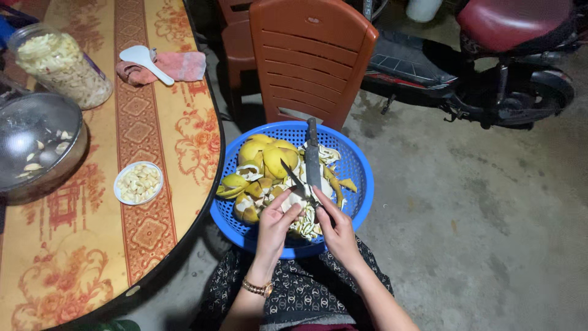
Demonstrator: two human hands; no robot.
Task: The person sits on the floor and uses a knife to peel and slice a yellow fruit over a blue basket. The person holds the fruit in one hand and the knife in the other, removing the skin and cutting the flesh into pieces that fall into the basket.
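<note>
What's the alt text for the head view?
Over a blue basket of yellow fruit peel, the left hand holds a pale fruit piece while the right hand works a small knife into it. A larger knife lies across the peels.

Perforated plastic basket (355, 168), shiny metal bowl (37, 147)

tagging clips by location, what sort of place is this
Probably a home yard or garage used for kitchen prep: bare concrete floor, a parked scooter, and a table beside a blue basket of fruit peel.
</note>
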